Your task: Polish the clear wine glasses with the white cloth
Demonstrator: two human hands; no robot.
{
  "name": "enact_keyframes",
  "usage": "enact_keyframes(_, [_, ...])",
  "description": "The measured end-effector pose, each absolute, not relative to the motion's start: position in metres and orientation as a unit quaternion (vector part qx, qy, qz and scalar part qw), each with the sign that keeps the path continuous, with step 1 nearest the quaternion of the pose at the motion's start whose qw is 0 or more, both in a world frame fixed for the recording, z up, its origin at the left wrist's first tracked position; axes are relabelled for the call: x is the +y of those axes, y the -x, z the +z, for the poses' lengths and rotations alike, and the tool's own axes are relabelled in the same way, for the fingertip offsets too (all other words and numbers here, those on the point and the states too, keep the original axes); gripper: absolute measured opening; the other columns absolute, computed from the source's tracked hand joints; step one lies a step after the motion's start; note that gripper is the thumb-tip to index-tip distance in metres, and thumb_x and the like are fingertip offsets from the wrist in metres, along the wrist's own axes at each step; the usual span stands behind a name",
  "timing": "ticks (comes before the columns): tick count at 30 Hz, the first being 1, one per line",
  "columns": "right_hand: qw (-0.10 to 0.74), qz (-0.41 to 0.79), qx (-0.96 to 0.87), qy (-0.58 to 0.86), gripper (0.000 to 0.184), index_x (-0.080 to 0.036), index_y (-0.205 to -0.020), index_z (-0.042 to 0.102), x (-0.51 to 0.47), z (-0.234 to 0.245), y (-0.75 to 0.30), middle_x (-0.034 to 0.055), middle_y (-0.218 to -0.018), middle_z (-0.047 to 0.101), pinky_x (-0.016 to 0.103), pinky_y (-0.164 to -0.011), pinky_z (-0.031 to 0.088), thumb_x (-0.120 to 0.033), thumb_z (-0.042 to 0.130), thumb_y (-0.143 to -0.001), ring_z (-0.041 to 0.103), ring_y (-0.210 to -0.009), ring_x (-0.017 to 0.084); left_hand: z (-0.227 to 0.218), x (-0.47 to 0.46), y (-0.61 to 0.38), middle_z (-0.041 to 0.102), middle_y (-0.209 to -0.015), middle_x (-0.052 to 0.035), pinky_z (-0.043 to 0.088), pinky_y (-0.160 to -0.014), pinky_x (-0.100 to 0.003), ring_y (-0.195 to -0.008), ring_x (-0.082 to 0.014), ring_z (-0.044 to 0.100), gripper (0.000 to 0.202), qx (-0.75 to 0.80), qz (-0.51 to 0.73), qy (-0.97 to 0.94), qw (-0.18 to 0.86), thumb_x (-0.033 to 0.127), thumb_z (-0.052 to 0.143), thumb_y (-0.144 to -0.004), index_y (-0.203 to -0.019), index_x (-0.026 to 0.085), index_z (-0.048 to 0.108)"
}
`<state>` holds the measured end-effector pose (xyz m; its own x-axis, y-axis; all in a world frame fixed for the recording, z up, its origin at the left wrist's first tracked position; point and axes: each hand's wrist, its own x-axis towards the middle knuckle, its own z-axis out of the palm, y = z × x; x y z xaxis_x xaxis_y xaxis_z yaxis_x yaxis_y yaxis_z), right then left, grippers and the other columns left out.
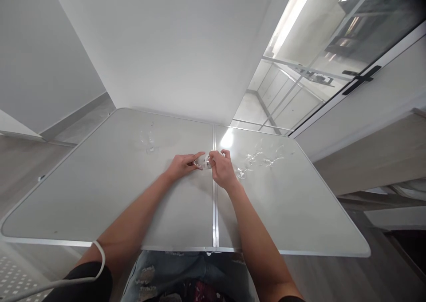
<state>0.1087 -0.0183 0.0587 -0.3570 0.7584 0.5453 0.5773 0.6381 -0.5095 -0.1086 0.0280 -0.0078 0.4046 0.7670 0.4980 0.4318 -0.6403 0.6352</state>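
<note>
Both hands meet over the centre seam of a white folding table (pixel 116 195). My left hand (pixel 181 165) and my right hand (pixel 222 168) together hold a small clear glass (pixel 203 162) between their fingertips, just above the tabletop. The left fingers reach along its side; the right fingers curl round its other end. To the right of my right hand, two clear stemmed glasses (pixel 256 160) lie on their sides on the table. Another clear glass (pixel 149 141) stands at the far left of the table.
A white wall panel (pixel 173 49) rises behind the table. A glass partition (pixel 316 62) with a black handle is at the right. A white cable (pixel 96 266) loops over my left arm. Wooden floor shows around the table.
</note>
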Motion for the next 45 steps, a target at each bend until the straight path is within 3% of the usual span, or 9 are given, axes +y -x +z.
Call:
enact_keyframes(3, [0.524, 0.154, -0.727, 0.417, 0.012, -0.023, -0.098, 0.055, -0.018, 0.055, -0.112, 0.0022, -0.087, 0.067, 0.046, -0.103, 0.035, -0.029, 0.044, -0.101, 0.062, -0.081, 0.019, -0.008, 0.031, 0.109, 0.065, -0.072, 0.0042, 0.043, -0.065, -0.020, -0.059, -0.0087, 0.049, 0.060, 0.391, 0.430, -0.777, 0.239, 0.046, 0.082, -0.077, -0.133, 0.029, 0.068])
enact_keyframes(7, [0.707, 0.382, -0.430, 0.412, 0.029, -0.023, -0.119, 0.055, -0.011, 0.050, -0.108, 0.0060, -0.107, 0.072, 0.041, -0.098, 0.047, -0.044, 0.048, -0.101, 0.067, -0.101, 0.020, -0.006, 0.036, 0.109, 0.061, -0.077, 0.0025, 0.043, -0.062, -0.023, -0.062, -0.0095, 0.046, 0.072, 0.390, 0.523, -0.668, 0.359, 0.049, 0.081, -0.077, -0.141, 0.024, 0.061])
enact_keyframes(10, [0.712, 0.523, -0.297, 0.363, 0.031, -0.019, -0.112, 0.064, -0.004, 0.041, -0.095, 0.0084, -0.114, 0.073, 0.041, -0.104, 0.048, -0.045, 0.055, -0.098, 0.066, -0.112, 0.021, -0.003, 0.037, 0.109, 0.058, -0.074, 0.0013, 0.042, -0.058, -0.023, -0.060, -0.0100, 0.049, 0.077, 0.329, 0.554, -0.600, 0.474, 0.056, 0.069, -0.087, -0.151, 0.019, 0.048])
enact_keyframes(15, [0.690, 0.604, -0.254, 0.307, 0.035, -0.020, -0.115, 0.068, -0.009, 0.035, -0.063, 0.0092, -0.123, 0.071, 0.045, -0.108, 0.048, -0.048, 0.053, -0.099, 0.064, -0.120, 0.022, -0.002, 0.036, 0.103, 0.066, -0.089, -0.0059, 0.049, -0.067, -0.026, -0.069, -0.0133, 0.060, 0.060, 0.271, 0.536, -0.553, 0.577, 0.057, 0.060, -0.093, -0.138, 0.017, 0.056])
enact_keyframes(21, [0.650, 0.617, -0.350, 0.272, 0.045, -0.024, -0.130, 0.064, -0.025, 0.039, -0.042, 0.0071, -0.133, 0.066, 0.042, -0.107, 0.047, -0.052, 0.051, -0.098, 0.060, -0.124, 0.023, -0.003, 0.033, 0.097, 0.065, -0.109, -0.0093, 0.050, -0.076, -0.025, -0.092, -0.0178, 0.062, 0.056, 0.287, 0.542, -0.567, 0.550, 0.054, 0.070, -0.088, -0.130, 0.019, 0.063])
enact_keyframes(27, [0.587, 0.514, -0.485, 0.395, 0.050, -0.023, -0.138, 0.058, -0.018, 0.029, -0.057, 0.0058, -0.121, 0.069, 0.038, -0.100, 0.050, -0.051, 0.054, -0.096, 0.063, -0.109, 0.021, 0.000, 0.029, 0.099, 0.065, -0.094, -0.0055, 0.047, -0.055, -0.022, -0.066, -0.0125, 0.060, 0.062, 0.277, 0.512, -0.570, 0.580, 0.048, 0.077, -0.083, -0.135, 0.020, 0.056])
enact_keyframes(33, [0.531, 0.414, -0.604, 0.426, 0.061, -0.027, -0.153, 0.041, -0.015, 0.029, -0.067, 0.0083, -0.138, 0.060, 0.045, -0.114, 0.041, -0.048, 0.056, -0.098, 0.054, -0.129, 0.024, 0.001, 0.028, 0.102, 0.070, -0.099, -0.0099, 0.057, -0.073, -0.032, -0.075, -0.0174, 0.067, 0.056, 0.283, 0.486, -0.610, 0.557, 0.052, 0.065, -0.091, -0.133, 0.015, 0.061])
enact_keyframes(39, [0.526, 0.269, -0.693, 0.414, 0.056, -0.029, -0.160, 0.028, -0.019, 0.029, -0.062, 0.0086, -0.165, 0.030, 0.045, -0.125, 0.027, -0.041, 0.038, -0.106, 0.028, -0.153, 0.022, -0.014, 0.028, 0.097, 0.071, -0.108, -0.0116, 0.056, -0.091, -0.036, -0.104, -0.0243, 0.068, 0.054, 0.280, 0.439, -0.627, 0.580, 0.053, 0.063, -0.093, -0.135, 0.019, 0.060])
enact_keyframes(45, [0.412, 0.107, -0.820, 0.383, 0.051, -0.030, -0.155, 0.041, -0.025, 0.042, -0.066, 0.0054, -0.164, 0.035, 0.056, -0.127, 0.016, -0.028, 0.040, -0.104, 0.018, -0.157, 0.027, -0.023, 0.024, 0.091, 0.070, -0.115, -0.0130, 0.055, -0.088, -0.036, -0.104, -0.0251, 0.066, 0.047, 0.262, 0.474, -0.582, 0.607, 0.046, 0.066, -0.093, -0.129, 0.016, 0.060])
